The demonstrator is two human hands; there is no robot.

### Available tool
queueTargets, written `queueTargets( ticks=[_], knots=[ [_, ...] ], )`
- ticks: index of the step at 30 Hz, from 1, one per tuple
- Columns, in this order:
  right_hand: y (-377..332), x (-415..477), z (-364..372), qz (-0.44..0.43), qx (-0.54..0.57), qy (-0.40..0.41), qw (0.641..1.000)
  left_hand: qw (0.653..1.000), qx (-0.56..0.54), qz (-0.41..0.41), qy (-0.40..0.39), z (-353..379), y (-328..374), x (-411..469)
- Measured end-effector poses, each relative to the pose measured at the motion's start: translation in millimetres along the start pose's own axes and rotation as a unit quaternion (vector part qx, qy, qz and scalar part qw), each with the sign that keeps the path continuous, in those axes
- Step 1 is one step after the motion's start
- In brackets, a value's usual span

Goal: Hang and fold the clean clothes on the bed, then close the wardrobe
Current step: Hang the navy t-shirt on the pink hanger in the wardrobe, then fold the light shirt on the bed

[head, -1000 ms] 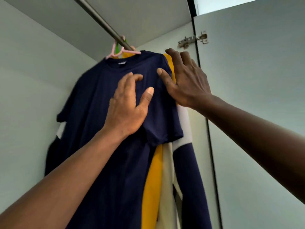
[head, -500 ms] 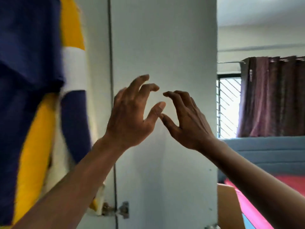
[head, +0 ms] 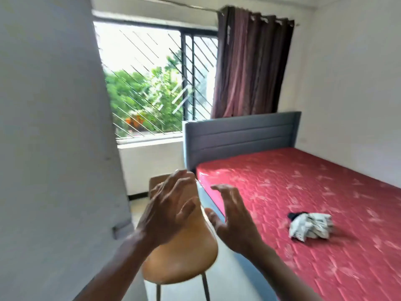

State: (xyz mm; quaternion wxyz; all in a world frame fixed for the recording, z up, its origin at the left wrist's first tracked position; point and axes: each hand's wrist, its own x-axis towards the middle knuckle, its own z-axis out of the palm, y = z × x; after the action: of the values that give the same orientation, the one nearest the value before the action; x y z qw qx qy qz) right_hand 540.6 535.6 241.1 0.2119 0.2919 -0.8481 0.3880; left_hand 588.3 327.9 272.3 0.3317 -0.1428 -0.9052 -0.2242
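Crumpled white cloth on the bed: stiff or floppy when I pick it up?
Probably floppy: the crumpled white cloth lies in loose, soft folds on the red mattress. Likely light, being thin bunched fabric; unlikely to roll.

Illumination is daylight entering through the window (head: 152,79) at upper centre. The upper panes are overexposed to near white. The room is bright, and the white wall (head: 351,83) at right shows even, diffuse light. The wardrobe door (head: 54,127) at left reads as flat grey, darker than the wall. Motion blur covers the whole frame. It is strongest on the left hand (head: 167,211), the right hand (head: 236,222) and the near part of the mattress (head: 325,268). Wide-angle distortion tilts the door edge and the curtain (head: 249,66).
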Motion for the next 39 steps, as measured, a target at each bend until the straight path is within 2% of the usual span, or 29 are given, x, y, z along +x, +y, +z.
queueTargets(
  ticks=[6,14,18,23,35,39],
  knots=[
    [119.0,-98.5,0.4,0.182,-0.006,-0.048,0.982,0.987,-0.073,-0.051,-0.133,155.6,18.5,-33.6],
    [243.1,-171.8,10.0,0.383,-0.019,-0.092,0.919,0.943,-0.121,-0.095,-0.295,324.5,19.3,-50.7],
    [303.2,-168.2,17.4,0.442,-0.047,-0.097,0.89,0.92,-0.139,-0.112,-0.35,400.5,-0.1,-33.3],
    [350.2,-155.8,22.4,0.526,-0.065,-0.093,0.843,0.89,-0.138,-0.126,-0.415,457.0,-26.1,-3.2],
    [476.1,-108.5,37.0,0.644,0.003,-0.068,0.762,0.82,-0.143,-0.116,-0.543,587.0,-80.3,80.9],
    [542.5,-88.3,35.1,0.659,0.025,-0.058,0.75,0.813,-0.135,-0.104,-0.556,648.6,-84.8,115.7]
  ],
)
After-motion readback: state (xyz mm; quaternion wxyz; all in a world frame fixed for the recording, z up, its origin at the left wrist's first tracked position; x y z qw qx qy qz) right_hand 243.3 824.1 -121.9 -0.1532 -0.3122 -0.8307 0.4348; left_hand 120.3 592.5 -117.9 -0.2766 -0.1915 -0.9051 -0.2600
